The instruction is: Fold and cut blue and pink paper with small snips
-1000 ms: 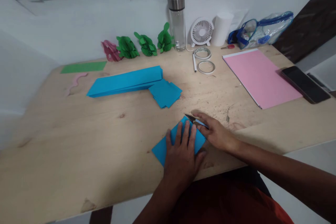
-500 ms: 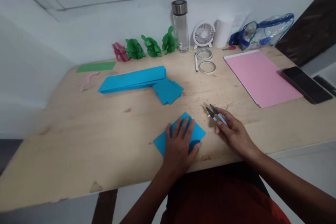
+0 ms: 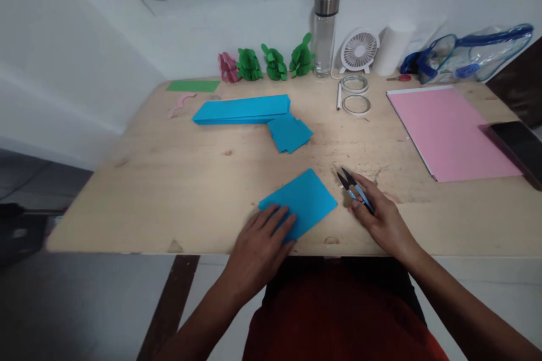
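A blue sheet of paper (image 3: 311, 197), seemingly folded, lies on the table close to its front edge. My left hand (image 3: 262, 237) rests on the paper's lower left part with its fingers stretched out flat. In my right hand (image 3: 383, 217) are thread snips (image 3: 358, 189), their two dark blades apart and pointing up and left. The snips are just right of the paper and do not touch it. Farther back lie small blue paper squares (image 3: 290, 134), touching a long folded blue strip (image 3: 241, 110).
Green paper shapes (image 3: 274, 62) and a pink one (image 3: 228, 67) stand by the wall, beside a bottle (image 3: 324, 39) and a small fan (image 3: 359, 51). Tape rolls (image 3: 356, 105) and a pen (image 3: 339, 96) lie before them. Pink sheets (image 3: 453, 135) and a phone (image 3: 519, 146) are right.
My left hand has slid left and down from the middle of the blue paper to its lower left edge, baring more of it. The camera view has shifted; the snips remain in my right hand.
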{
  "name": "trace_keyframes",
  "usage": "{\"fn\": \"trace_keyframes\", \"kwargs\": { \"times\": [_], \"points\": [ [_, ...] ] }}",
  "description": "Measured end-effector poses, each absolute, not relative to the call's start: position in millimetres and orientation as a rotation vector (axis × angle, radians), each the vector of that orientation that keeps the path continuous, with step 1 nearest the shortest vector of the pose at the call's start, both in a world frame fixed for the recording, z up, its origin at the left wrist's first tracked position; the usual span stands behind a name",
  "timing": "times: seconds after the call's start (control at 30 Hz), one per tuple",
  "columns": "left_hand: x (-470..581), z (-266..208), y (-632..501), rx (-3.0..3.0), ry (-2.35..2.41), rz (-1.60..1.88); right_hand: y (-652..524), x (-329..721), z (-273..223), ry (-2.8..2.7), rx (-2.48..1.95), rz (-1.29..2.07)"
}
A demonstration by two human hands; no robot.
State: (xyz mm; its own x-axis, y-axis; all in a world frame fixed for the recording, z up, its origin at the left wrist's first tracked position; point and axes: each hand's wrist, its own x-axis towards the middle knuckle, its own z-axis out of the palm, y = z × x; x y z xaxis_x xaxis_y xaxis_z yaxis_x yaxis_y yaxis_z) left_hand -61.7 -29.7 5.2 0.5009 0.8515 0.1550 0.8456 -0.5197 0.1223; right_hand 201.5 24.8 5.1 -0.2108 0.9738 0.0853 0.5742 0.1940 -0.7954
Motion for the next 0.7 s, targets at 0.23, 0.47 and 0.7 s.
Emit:
{"fn": "trace_keyframes", "kwargs": {
  "times": [0.23, 0.47, 0.7],
  "points": [
    [-57, -3, -42, 2.757, 1.512, 0.511, 36, 207, 9, -2.041, -1.636, 0.655],
    [-60, -8, -44, 2.765, 1.504, 0.617, 38, 208, 9, -2.112, -1.63, 0.53],
    [-63, 1, -49, 2.72, 1.454, 0.57, 43, 213, 2, -2.251, -1.569, 0.114]
  ]
}}
